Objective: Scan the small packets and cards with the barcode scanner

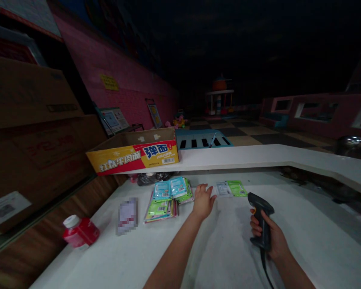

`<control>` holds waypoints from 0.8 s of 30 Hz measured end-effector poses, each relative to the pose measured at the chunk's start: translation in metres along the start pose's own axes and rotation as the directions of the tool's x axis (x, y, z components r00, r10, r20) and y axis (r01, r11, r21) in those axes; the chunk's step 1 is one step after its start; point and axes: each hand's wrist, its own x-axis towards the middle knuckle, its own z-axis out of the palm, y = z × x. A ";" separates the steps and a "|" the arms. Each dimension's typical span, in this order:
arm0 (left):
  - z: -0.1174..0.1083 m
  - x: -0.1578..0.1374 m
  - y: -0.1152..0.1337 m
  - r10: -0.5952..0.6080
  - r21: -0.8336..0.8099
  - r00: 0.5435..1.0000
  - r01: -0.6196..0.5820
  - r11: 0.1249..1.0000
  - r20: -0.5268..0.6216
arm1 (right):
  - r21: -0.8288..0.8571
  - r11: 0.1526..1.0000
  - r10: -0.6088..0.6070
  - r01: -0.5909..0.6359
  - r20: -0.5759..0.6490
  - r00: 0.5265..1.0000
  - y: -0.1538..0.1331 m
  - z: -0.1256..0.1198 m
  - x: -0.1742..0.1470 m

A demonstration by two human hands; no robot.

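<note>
My right hand [275,237] is wrapped round the handle of a black barcode scanner [261,218], its cable running down toward me. My left hand [203,199] reaches over the white counter with its fingers apart and nothing in them. Just left of it lies a pile of flat packets, with blue packets [162,190] on top and a green packet [157,209] in front. To the right of my left hand, a green packet [237,188] and a greyish-white packet [224,189] lie flat on the counter, near the scanner's head.
A red bottle [82,233] with a white cap lies at the left, near a blurred-out card [126,216]. An open yellow-and-red noodle carton [138,155] stands on the raised white ledge [243,156]. Brown cardboard boxes [33,132] are stacked at the far left.
</note>
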 end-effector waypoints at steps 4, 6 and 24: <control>-0.050 -0.015 -0.036 -0.127 0.120 0.983 0.143 0.982 -0.131 | 0.043 0.999 0.027 -0.028 0.007 1.000 0.000 -0.003 -0.002; -0.072 -0.024 -0.052 -0.236 0.187 0.946 0.279 0.942 -0.221 | 0.051 0.998 0.045 -0.045 0.001 0.999 0.000 -0.004 -0.003; -0.116 -0.050 -0.104 -0.698 0.130 0.654 0.750 0.648 -0.292 | 0.048 0.998 0.039 -0.039 -0.003 0.999 0.003 -0.012 -0.002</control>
